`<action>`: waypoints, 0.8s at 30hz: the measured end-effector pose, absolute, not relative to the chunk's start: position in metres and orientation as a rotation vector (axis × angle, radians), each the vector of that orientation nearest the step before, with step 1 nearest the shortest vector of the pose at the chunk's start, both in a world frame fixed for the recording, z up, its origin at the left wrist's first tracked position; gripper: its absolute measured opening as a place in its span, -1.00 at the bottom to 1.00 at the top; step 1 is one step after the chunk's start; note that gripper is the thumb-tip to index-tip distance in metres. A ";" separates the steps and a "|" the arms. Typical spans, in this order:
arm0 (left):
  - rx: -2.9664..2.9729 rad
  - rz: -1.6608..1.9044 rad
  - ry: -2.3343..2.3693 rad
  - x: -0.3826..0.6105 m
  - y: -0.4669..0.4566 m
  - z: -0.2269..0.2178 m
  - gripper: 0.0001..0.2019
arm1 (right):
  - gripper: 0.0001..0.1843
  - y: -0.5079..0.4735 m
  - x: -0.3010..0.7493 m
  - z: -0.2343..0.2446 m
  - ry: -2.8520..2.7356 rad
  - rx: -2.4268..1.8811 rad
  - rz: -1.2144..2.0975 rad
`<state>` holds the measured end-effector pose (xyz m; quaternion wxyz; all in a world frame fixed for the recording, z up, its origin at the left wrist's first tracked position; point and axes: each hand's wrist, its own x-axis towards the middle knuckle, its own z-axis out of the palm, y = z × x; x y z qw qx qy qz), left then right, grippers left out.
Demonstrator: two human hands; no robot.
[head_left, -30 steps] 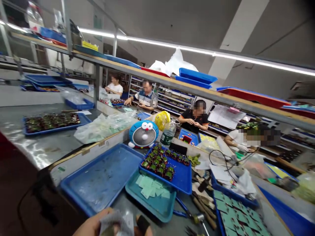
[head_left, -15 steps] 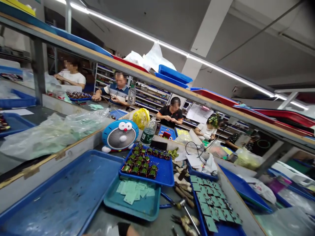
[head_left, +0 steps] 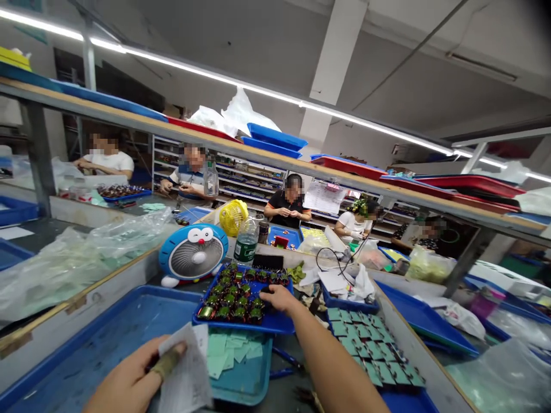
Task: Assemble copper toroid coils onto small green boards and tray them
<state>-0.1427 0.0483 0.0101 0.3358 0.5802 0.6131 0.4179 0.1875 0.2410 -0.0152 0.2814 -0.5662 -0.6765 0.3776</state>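
My left hand is closed on a folded sheet of white paper at the lower left; faint print shows on it. A brownish-green wrap covers that thumb. My right hand reaches over the blue tray, its fingers pointing left, slightly apart, beside the wound coils. Whether the fingertips touch a coil is hard to make out. These coils have green tops and dark wire ends, and stand in rows on the tray's left and back. Below sits a teal tray with loose pale green cards.
An empty-looking large blue tray lies left. A cartoon fan and a water bottle stand behind the coils. At right, another tray holds green-carded parts. Blue-handled pliers lie under my right forearm. Several co-workers sit beyond the partition.
My right hand has come in from below and now reaches over the coil tray. My left hand has risen into view with the white paper. The view has shifted slightly.
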 end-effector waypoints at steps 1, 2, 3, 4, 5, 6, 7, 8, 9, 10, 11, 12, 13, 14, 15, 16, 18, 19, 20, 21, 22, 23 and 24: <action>1.594 1.040 1.574 -0.135 0.056 0.026 -0.53 | -0.75 0.243 0.188 -0.020 -1.828 -1.502 1.002; 1.650 1.002 1.541 -0.127 0.065 0.040 -0.51 | -0.74 0.244 0.190 -0.025 -1.835 -1.487 0.979; 1.687 1.007 1.530 -0.119 0.075 0.052 -0.52 | -0.74 0.244 0.192 -0.029 -1.832 -1.474 0.944; 1.694 0.998 1.536 -0.110 0.086 0.063 -0.53 | -0.74 0.245 0.195 -0.032 -1.821 -1.463 0.902; 1.691 0.995 1.563 -0.101 0.099 0.071 -0.55 | -0.73 0.246 0.198 -0.034 -1.800 -1.455 0.855; 1.691 0.984 1.584 -0.091 0.112 0.078 -0.57 | -0.73 0.248 0.201 -0.036 -1.770 -1.452 0.802; 1.692 0.963 1.600 -0.081 0.127 0.083 -0.60 | -0.73 0.249 0.206 -0.036 -1.732 -1.453 0.746; 1.693 0.937 1.621 -0.071 0.142 0.086 -0.63 | -0.73 0.251 0.211 -0.036 -1.688 -1.456 0.687; 1.687 0.905 1.646 -0.061 0.157 0.089 -0.66 | -0.73 0.252 0.217 -0.034 -1.639 -1.460 0.625; 1.680 0.871 1.670 -0.050 0.173 0.090 -0.70 | -0.73 0.253 0.225 -0.031 -1.587 -1.464 0.563; 1.668 0.837 1.694 -0.038 0.187 0.091 -0.72 | -0.73 0.254 0.233 -0.027 -1.538 -1.467 0.502; 1.647 0.798 1.718 -0.027 0.201 0.091 -0.71 | -0.72 0.254 0.241 -0.023 -1.495 -1.466 0.445; 1.628 0.756 1.730 -0.015 0.213 0.090 -0.71 | -0.71 0.253 0.248 -0.018 -1.461 -1.461 0.394; 1.609 0.710 1.745 -0.004 0.223 0.088 -0.71 | -0.69 0.253 0.254 -0.014 -1.439 -1.453 0.352; 1.595 0.661 1.761 0.007 0.232 0.085 -0.72 | -0.68 0.253 0.258 -0.010 -1.431 -1.443 0.320; 1.586 0.612 1.772 0.017 0.238 0.082 -0.72 | -0.68 0.252 0.259 -0.007 -1.435 -1.432 0.297; 1.580 0.514 1.784 0.035 0.246 0.074 -0.72 | -0.68 0.252 0.254 -0.006 -1.476 -1.420 0.277; 1.582 0.467 1.786 0.041 0.248 0.071 -0.73 | -0.68 0.253 0.248 -0.007 -1.506 -1.423 0.279; 1.586 0.422 1.786 0.046 0.248 0.068 -0.73 | -0.70 0.254 0.242 -0.010 -1.539 -1.432 0.289; 1.592 0.381 1.785 0.048 0.249 0.066 -0.74 | -0.71 0.255 0.234 -0.014 -1.574 -1.446 0.306; 1.602 0.346 1.787 0.048 0.249 0.065 -0.76 | -0.72 0.255 0.227 -0.018 -1.609 -1.463 0.329; 1.615 0.321 1.792 0.046 0.248 0.066 -0.76 | -0.73 0.256 0.220 -0.023 -1.643 -1.481 0.356; 1.632 0.310 1.801 0.042 0.248 0.067 -0.77 | -0.74 0.256 0.214 -0.028 -1.678 -1.496 0.385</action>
